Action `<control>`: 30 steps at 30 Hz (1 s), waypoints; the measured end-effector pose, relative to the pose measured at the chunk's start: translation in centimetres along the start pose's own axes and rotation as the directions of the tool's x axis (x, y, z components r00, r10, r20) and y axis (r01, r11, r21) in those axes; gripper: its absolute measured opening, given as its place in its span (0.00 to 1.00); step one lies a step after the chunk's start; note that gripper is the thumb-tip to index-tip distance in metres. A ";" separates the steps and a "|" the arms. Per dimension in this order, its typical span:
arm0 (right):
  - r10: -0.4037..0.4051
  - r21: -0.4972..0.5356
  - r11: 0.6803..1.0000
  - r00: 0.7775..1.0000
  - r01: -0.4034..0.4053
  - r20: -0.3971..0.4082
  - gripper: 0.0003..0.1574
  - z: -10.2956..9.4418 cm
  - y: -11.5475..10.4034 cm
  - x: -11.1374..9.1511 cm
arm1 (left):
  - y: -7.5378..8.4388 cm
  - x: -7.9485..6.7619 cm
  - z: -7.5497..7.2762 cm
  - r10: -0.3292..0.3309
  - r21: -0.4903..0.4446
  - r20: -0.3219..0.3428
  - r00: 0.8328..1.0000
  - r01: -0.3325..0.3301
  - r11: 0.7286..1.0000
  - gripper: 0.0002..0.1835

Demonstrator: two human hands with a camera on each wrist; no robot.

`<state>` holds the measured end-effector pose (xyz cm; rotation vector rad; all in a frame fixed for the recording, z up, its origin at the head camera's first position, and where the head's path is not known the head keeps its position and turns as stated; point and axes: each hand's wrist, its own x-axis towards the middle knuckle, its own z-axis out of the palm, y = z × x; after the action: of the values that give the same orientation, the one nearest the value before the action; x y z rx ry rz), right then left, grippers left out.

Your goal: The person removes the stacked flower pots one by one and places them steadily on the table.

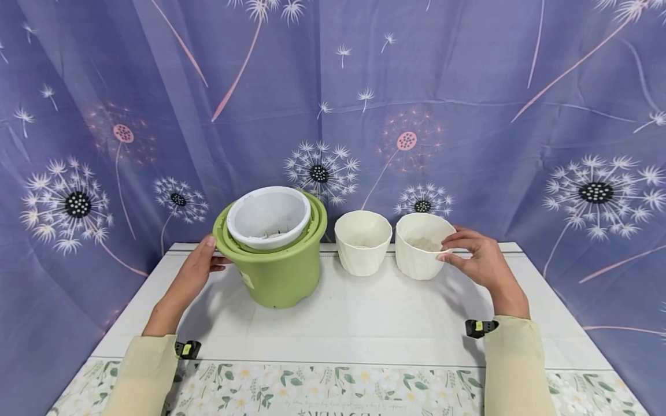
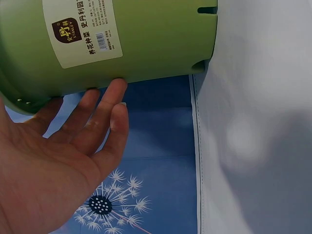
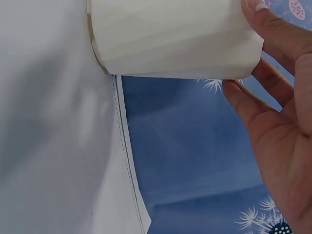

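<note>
A large green flower pot (image 1: 283, 280) stands at the left of the table, with more green rims and a white pot (image 1: 267, 211) nested inside it. My left hand (image 1: 192, 271) is at its left side, thumb by the rim. In the left wrist view, the fingers (image 2: 109, 105) are extended, with fingertips right at the green wall, below a printed label (image 2: 78, 36). Two cream-white pots stand to the right. My right hand (image 1: 481, 260) holds the right-hand pot (image 1: 418, 260) at its rim, thumb in front and fingers at the far side.
The other cream pot (image 1: 361, 260) stands between the green pot and the right-hand one. A white cloth with a floral front band (image 1: 312, 384) covers the table. Purple dandelion curtains (image 1: 364, 75) rise behind the pots and at both sides.
</note>
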<state>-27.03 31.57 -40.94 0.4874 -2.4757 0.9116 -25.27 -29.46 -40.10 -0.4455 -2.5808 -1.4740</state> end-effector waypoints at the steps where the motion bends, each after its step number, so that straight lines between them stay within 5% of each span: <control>1: 0.002 -0.002 1.000 1.000 -0.002 0.004 0.08 0.0 0.0 0.0 | 0.0 0.0 0.0 0.000 0.001 0.000 1.000 0.000 1.000 0.34; 12: -0.018 -0.017 1.000 1.000 0.018 0.025 0.09 -0.4 -0.4 0.0 | 0.1 -0.1 0.0 -0.005 0.009 0.000 1.000 0.005 1.000 0.34; 30: -0.096 -0.046 0.995 0.994 0.093 -0.060 0.16 -1.4 -1.6 0.4 | 0.1 0.0 0.0 -0.009 -0.002 -0.001 1.000 0.009 1.000 0.34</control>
<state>-26.20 31.34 -38.96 0.5480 -2.3892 0.8219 -25.25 -29.39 -39.98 -0.4342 -2.5841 -1.4797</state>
